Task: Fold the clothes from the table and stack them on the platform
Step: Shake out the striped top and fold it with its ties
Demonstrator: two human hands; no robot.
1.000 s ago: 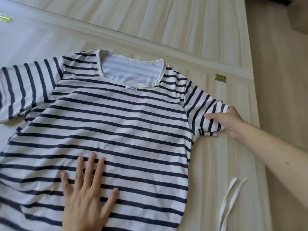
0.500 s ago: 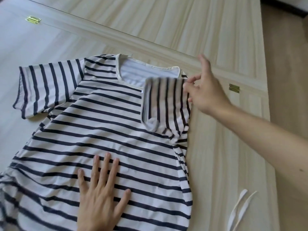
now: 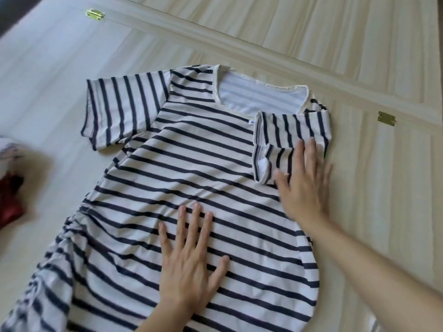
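Observation:
A white T-shirt with navy stripes [image 3: 182, 164] lies flat on the pale wooden table [image 3: 371, 212], neck toward the far side. Its right sleeve [image 3: 287, 133] is folded inward over the chest; the left sleeve [image 3: 119, 111] lies spread out. My left hand [image 3: 189, 262] presses flat on the shirt's lower middle, fingers spread. With its fingers straight, my right hand [image 3: 302, 183] presses on the lower part of the folded sleeve and the shirt's right edge. The shirt's lower left side is bunched.
Other clothes, red and pale [image 3: 9, 188], lie blurred at the left edge. Two brass hinges [image 3: 95, 15] [image 3: 386, 118] sit along a seam that crosses the table beyond the shirt. Bare wood stretches to the right of the shirt.
My right hand folded the right sleeve inward over the chest, let go of it, then came down flat onto it. The left hand stayed pressed on the shirt. The view shifted left.

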